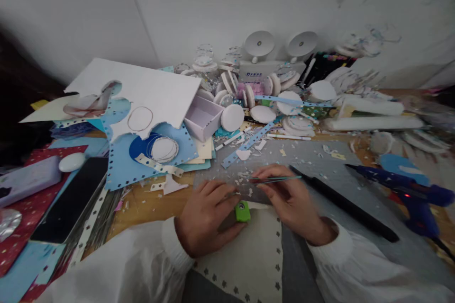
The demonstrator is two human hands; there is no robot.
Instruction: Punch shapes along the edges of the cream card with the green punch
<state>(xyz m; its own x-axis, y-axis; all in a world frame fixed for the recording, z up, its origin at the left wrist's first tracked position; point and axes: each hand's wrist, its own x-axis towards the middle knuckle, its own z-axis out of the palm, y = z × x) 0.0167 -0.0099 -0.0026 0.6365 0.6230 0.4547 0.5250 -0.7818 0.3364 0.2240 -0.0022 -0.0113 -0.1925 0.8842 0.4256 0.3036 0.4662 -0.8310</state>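
My left hand (209,218) is curled around a small bright green paper punch (242,211), thumb on the near side and fingers on the far side. The punch sits at the top edge of a cream paper sheet (245,255), which has rows of flower-shaped holes along its right and lower edges. My right hand (291,203) is raised just right of the punch. Between its thumb and fingers is a thin teal and reddish tool, probably tweezers (280,179), lying nearly level. Small white paper bits (243,175) are scattered on the grey mat beyond my hands.
To the right lie a black knife-like tool (351,203) and a blue glue gun (408,194) with a red light. At left are a black phone (73,203), punched blue paper (117,170) and a cut white board (152,90). White discs (232,117) and a lilac box (202,118) crowd the back.
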